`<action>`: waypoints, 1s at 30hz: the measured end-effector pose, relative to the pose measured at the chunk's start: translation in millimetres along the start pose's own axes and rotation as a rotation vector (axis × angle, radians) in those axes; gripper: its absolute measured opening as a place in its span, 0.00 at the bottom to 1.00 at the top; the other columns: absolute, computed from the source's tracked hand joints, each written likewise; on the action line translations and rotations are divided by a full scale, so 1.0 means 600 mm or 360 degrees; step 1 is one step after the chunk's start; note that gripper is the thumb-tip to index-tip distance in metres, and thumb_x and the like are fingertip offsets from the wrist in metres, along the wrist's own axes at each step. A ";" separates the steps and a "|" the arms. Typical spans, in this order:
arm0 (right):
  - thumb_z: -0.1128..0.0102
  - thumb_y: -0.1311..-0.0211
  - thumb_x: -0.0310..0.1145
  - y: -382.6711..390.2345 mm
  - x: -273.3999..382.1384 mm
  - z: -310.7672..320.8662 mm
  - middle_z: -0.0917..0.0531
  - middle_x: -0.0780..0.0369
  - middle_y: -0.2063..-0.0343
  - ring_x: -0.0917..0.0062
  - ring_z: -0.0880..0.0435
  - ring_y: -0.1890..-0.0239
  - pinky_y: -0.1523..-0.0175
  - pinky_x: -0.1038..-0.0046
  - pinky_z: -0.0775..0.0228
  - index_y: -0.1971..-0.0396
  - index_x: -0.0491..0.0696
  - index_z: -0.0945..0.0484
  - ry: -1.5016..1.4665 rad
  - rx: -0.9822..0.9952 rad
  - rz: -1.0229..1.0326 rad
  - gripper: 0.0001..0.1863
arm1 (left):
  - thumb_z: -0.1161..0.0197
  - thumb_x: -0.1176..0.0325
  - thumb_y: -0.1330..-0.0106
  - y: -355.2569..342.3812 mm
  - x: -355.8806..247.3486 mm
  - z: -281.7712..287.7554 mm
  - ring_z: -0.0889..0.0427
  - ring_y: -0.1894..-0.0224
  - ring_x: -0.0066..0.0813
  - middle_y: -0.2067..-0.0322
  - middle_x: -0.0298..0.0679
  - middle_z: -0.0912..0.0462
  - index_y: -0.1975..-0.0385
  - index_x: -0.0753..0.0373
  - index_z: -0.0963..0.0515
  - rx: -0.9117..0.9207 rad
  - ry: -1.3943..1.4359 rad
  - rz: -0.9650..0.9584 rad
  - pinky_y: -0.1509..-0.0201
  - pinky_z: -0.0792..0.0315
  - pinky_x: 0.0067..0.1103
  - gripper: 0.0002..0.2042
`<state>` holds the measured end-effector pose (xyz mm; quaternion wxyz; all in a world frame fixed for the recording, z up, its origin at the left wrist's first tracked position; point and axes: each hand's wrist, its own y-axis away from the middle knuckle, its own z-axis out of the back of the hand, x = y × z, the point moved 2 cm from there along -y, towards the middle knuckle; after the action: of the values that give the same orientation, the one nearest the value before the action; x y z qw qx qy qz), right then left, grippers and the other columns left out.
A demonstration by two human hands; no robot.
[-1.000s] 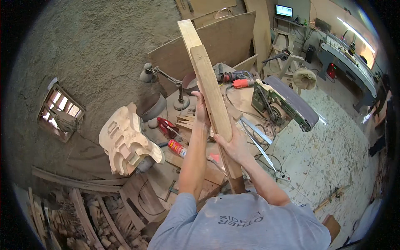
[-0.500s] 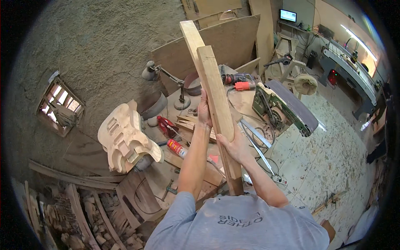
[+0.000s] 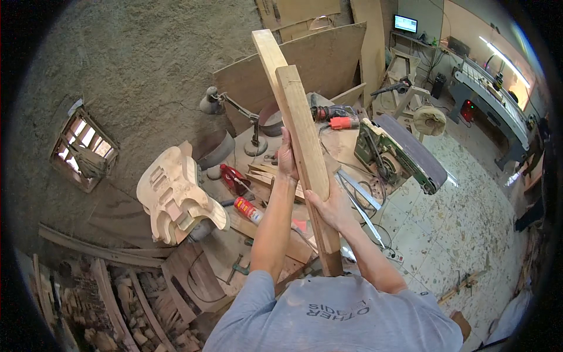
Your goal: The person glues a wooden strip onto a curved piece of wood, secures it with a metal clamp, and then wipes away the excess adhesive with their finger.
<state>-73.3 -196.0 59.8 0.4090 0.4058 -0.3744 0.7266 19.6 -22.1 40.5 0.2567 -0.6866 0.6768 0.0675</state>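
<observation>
Two long pale wooden pieces point(image 3: 302, 129) lie lengthwise against each other, pointing away from me, the farther end of one extending past the other. My left hand point(image 3: 287, 155) grips their left side, fingers pressed along the wood. Lower down, my right hand point(image 3: 329, 205) is closed round the right side, thumb across the face. Below them is the cluttered workbench point(image 3: 226, 261), holding a red spray can point(image 3: 247, 209), a red tool point(image 3: 234, 179) and metal rulers point(image 3: 363, 188). Pale stacked guitar bodies point(image 3: 173, 190) stand left of my left arm.
A belt sander point(image 3: 393, 149) and orange-grey power tool point(image 3: 343, 122) sit at right. A desk lamp point(image 3: 214, 102) and leaning boards point(image 3: 340, 58) are behind the bench. A machine point(image 3: 487, 100) and monitor point(image 3: 406, 23) stand back right; wood scraps point(image 3: 117, 305) fill the lower left.
The wooden pieces and my hands have shifted slightly right in the view. The nearer piece's top end now sits farther right against the other, and my left fingers look straighter.
</observation>
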 end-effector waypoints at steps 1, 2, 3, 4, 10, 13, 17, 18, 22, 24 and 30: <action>0.34 0.42 0.53 -0.001 -0.002 -0.001 0.20 0.42 0.50 0.50 0.20 0.46 0.42 0.56 0.29 0.33 0.41 0.38 -0.0012 0.0003 0.0011 0.44 | 0.52 0.32 0.32 0.001 0.000 -0.003 0.12 0.61 0.42 0.59 0.46 0.17 0.43 0.61 0.27 0.0001 0.0000 0.0001 0.61 0.13 0.42 0.36; 0.34 0.42 0.52 -0.002 -0.004 -0.001 0.20 0.42 0.50 0.50 0.20 0.46 0.42 0.56 0.29 0.33 0.41 0.38 -0.0023 0.0008 0.0022 0.44 | 0.52 0.32 0.32 0.004 0.001 -0.007 0.12 0.61 0.42 0.59 0.46 0.16 0.43 0.61 0.27 0.0055 -0.0007 0.0010 0.61 0.13 0.43 0.36; 0.34 0.42 0.52 -0.002 -0.003 -0.002 0.20 0.42 0.50 0.50 0.20 0.46 0.42 0.56 0.29 0.33 0.41 0.38 -0.0022 0.0007 0.0026 0.44 | 0.52 0.33 0.32 0.005 0.000 -0.011 0.12 0.61 0.42 0.60 0.46 0.16 0.43 0.62 0.27 0.0112 -0.0013 0.0016 0.60 0.14 0.44 0.36; 0.34 0.42 0.52 -0.002 -0.002 -0.002 0.19 0.42 0.51 0.50 0.19 0.47 0.43 0.56 0.28 0.32 0.41 0.39 0.0044 -0.0019 0.0054 0.44 | 0.52 0.33 0.32 0.005 0.000 -0.011 0.12 0.61 0.42 0.60 0.46 0.16 0.43 0.62 0.27 0.0116 -0.0013 0.0014 0.60 0.14 0.44 0.36; 0.34 0.43 0.52 0.000 0.008 -0.008 0.17 0.43 0.55 0.50 0.17 0.53 0.47 0.55 0.26 0.27 0.44 0.47 0.0182 0.0015 0.0043 0.49 | 0.51 0.33 0.32 0.015 -0.004 -0.018 0.12 0.62 0.43 0.60 0.47 0.16 0.42 0.62 0.28 0.0095 0.0102 0.0026 0.61 0.13 0.42 0.36; 0.36 0.42 0.55 0.005 0.015 -0.018 0.16 0.44 0.60 0.50 0.15 0.60 0.54 0.55 0.23 0.25 0.46 0.53 0.0303 -0.0021 0.0155 0.52 | 0.49 0.34 0.32 0.022 -0.011 -0.008 0.12 0.61 0.40 0.59 0.45 0.17 0.41 0.63 0.30 0.0177 0.0225 0.0020 0.62 0.14 0.40 0.36; 0.38 0.41 0.58 0.005 0.019 -0.026 0.17 0.43 0.61 0.49 0.15 0.66 0.61 0.55 0.22 0.25 0.47 0.55 0.0369 -0.0014 0.0185 0.54 | 0.48 0.37 0.30 0.029 -0.013 -0.034 0.32 0.59 0.30 0.59 0.39 0.28 0.45 0.66 0.30 0.0306 0.0169 -0.0099 0.54 0.31 0.31 0.33; 0.38 0.41 0.58 0.004 0.018 -0.029 0.17 0.43 0.61 0.49 0.15 0.66 0.61 0.55 0.22 0.25 0.47 0.55 0.0366 -0.0012 0.0172 0.54 | 0.48 0.37 0.30 0.031 -0.014 -0.031 0.32 0.59 0.30 0.59 0.39 0.28 0.45 0.66 0.30 0.0296 0.0172 -0.0092 0.54 0.31 0.31 0.33; 0.39 0.40 0.58 0.004 0.014 -0.036 0.17 0.43 0.63 0.49 0.15 0.68 0.62 0.54 0.22 0.25 0.47 0.55 0.0431 -0.0067 0.0210 0.53 | 0.48 0.36 0.30 0.031 -0.016 -0.027 0.30 0.59 0.31 0.58 0.40 0.28 0.45 0.66 0.30 0.0312 0.0106 -0.0115 0.54 0.30 0.31 0.34; 0.39 0.40 0.58 0.004 0.017 -0.034 0.17 0.43 0.63 0.48 0.15 0.68 0.62 0.54 0.22 0.25 0.47 0.55 0.0430 -0.0062 0.0208 0.52 | 0.48 0.36 0.30 0.032 -0.016 -0.028 0.30 0.58 0.31 0.58 0.40 0.28 0.45 0.66 0.31 0.0324 0.0091 -0.0107 0.54 0.30 0.32 0.34; 0.39 0.41 0.60 0.001 0.009 -0.032 0.17 0.43 0.60 0.48 0.16 0.66 0.60 0.53 0.23 0.26 0.46 0.51 0.0651 0.0134 -0.0048 0.52 | 0.47 0.36 0.31 0.035 -0.011 -0.019 0.30 0.58 0.32 0.57 0.41 0.27 0.45 0.65 0.31 0.0222 0.0155 -0.0113 0.54 0.28 0.33 0.34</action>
<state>-80.8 -177.9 57.2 0.4700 0.2722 -0.2467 0.8026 -3.9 -20.1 48.0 0.2729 -0.6932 0.6667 -0.0226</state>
